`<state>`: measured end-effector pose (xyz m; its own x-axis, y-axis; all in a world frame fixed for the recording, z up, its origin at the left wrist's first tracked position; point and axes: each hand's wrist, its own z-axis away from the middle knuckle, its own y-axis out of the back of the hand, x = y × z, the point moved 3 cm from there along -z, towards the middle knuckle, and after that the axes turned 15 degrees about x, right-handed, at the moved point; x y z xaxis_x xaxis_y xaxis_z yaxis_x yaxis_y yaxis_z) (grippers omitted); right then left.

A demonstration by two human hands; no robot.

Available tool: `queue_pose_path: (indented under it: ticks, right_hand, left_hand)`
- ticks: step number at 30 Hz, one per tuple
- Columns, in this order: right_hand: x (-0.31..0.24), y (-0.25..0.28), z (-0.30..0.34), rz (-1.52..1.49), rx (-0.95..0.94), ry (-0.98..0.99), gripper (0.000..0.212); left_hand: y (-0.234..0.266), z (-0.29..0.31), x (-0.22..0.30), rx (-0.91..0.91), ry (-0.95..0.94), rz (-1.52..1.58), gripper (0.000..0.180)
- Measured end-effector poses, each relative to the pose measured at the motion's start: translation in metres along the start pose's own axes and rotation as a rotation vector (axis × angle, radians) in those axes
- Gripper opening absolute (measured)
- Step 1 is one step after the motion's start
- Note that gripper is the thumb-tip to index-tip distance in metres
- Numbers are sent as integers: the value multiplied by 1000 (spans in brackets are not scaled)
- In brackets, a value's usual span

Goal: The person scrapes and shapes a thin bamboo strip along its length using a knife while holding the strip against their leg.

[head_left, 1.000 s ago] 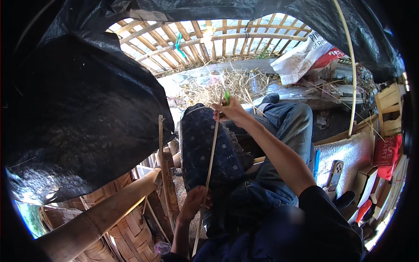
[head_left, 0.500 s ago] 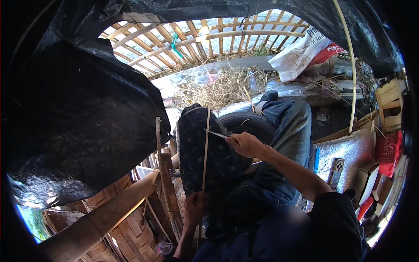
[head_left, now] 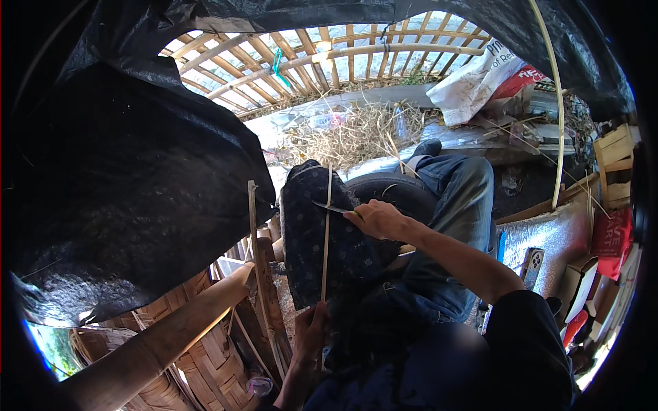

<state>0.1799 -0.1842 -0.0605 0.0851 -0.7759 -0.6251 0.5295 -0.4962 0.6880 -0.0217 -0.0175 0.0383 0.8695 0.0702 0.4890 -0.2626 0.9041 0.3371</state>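
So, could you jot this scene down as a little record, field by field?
Left hand: closed on a thin pale strip
Right hand: gripping a knife, blade across the strip
Beneath the strip: dark patterned cloth
Ahead: dry straw-like pile, slatted fence
Person's left: black sheet, thick bamboo pole

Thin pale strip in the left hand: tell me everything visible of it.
The long, thin, pale strip looks like split bamboo, nearly straight. It runs over the dark blue patterned cloth, upper end free, lower end unclear. The left hand grips its lower part; the metal-bladed knife in the right hand crosses it toward the upper end.
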Motion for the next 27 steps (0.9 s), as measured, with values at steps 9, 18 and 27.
queue_pose_path:
  ticks: [9, 18, 27]
  right_hand:
    - [0, -18, -2, 7, 91, 37, 62]
    - [12, -28, -38, -24, 194, 35, 64]
    - [70, -14, -66, -216, 477, -186, 60]
  left_hand:
    - [-5, 9, 1, 8, 60, 174, 33]
    - [13, 40, -12, 58, 102, 73, 35]
    - [17, 48, -13, 51, 122, 97, 35]
